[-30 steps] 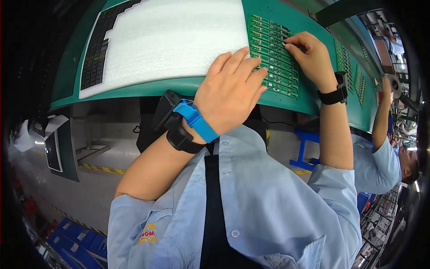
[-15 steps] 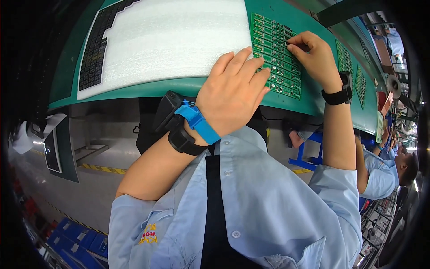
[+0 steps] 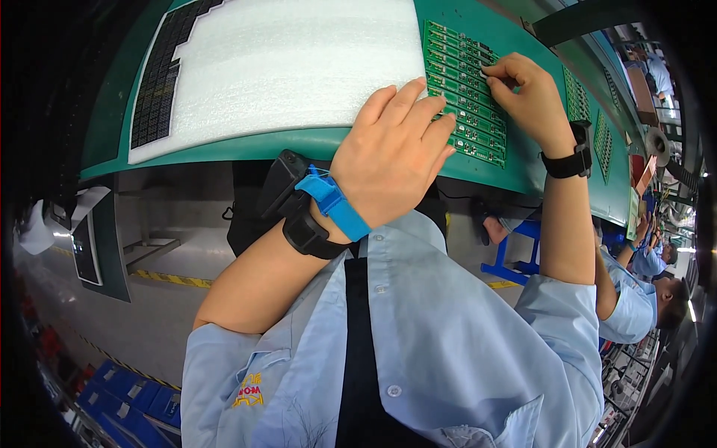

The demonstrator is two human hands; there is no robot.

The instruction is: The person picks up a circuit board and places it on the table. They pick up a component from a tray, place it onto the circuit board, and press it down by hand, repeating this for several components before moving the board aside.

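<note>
A: What's changed on my feed?
B: My right hand (image 3: 526, 93) has crept up the green circuit-board panel (image 3: 464, 93), fingertips pinched on a small part; my left hand (image 3: 392, 160) stays flat, open, steadying its lower edge on the green bench (image 3: 523, 168).

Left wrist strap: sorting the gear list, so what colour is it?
Bright blue wrist strap on the left hand, clearest in the head view.
</note>
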